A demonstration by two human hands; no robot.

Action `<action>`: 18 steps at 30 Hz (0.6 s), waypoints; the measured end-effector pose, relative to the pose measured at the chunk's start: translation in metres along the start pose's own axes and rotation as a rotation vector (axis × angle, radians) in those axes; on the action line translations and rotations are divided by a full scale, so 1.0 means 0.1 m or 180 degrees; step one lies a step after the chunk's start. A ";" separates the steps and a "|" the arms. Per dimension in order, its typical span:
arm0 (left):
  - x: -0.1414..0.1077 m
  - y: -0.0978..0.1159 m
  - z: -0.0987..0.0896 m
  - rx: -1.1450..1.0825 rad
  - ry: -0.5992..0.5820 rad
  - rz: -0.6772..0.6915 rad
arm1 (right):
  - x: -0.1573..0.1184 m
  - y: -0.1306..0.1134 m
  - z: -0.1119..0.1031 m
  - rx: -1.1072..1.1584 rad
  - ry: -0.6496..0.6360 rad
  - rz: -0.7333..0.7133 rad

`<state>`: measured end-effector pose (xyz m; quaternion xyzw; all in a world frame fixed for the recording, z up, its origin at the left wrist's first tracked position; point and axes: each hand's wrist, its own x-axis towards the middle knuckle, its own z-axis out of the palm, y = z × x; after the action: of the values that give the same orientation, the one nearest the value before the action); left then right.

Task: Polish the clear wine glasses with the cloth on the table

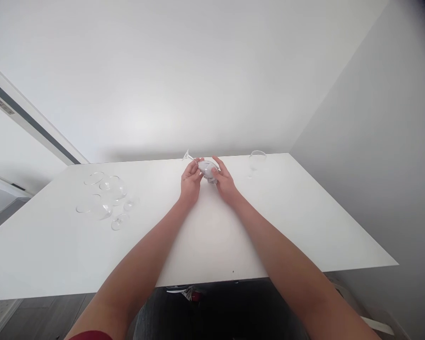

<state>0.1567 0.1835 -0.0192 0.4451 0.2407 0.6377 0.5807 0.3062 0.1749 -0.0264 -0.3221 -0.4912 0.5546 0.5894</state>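
Left hand (191, 179) and right hand (225, 180) are both clamped on one held glass (205, 166), over the far middle of the white table (304, 226); left side has a cluster of clear glasses (102, 208), standing close together, count unclear from overlap. Held glass is tilted, stem and foot toward far left, bowl toward the right, left fingers at the stem end, right hand around the bowl; a lone glass (258, 159) stands upright, far right. Smallest is a pale cloth (211, 180), bunched at the bowl by the right thumb, can't tell how much is inside.
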 end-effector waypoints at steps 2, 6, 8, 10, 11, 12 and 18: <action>-0.02 0.03 0.03 -0.0042 -0.0053 -0.0010 | -0.01 0.01 0.01 -0.0216 -0.0153 -0.0124; -0.01 0.01 0.05 0.0189 0.0099 0.0008 | -0.01 0.00 0.01 -0.0341 -0.0553 -0.0267; 0.01 -0.04 0.03 0.0319 0.0301 -0.0120 | 0.00 0.00 0.00 -0.0345 -0.0244 -0.0393; 0.04 -0.09 0.00 0.0352 0.0443 -0.0265 | 0.02 0.00 -0.01 -0.0391 0.0143 -0.0501; 0.05 -0.10 -0.02 0.0322 0.0482 -0.0287 | 0.02 0.00 -0.01 -0.0408 0.0252 -0.0519; 0.06 -0.11 -0.03 0.0270 0.0490 -0.0261 | 0.02 -0.01 -0.01 -0.0398 0.0273 -0.0487; 0.03 -0.01 -0.01 0.0204 -0.0008 -0.0003 | -0.01 -0.05 0.04 0.0269 -0.0004 0.0231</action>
<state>0.1565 0.1865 -0.0198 0.4642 0.2604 0.6288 0.5668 0.3040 0.1723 -0.0204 -0.3142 -0.4557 0.5961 0.5817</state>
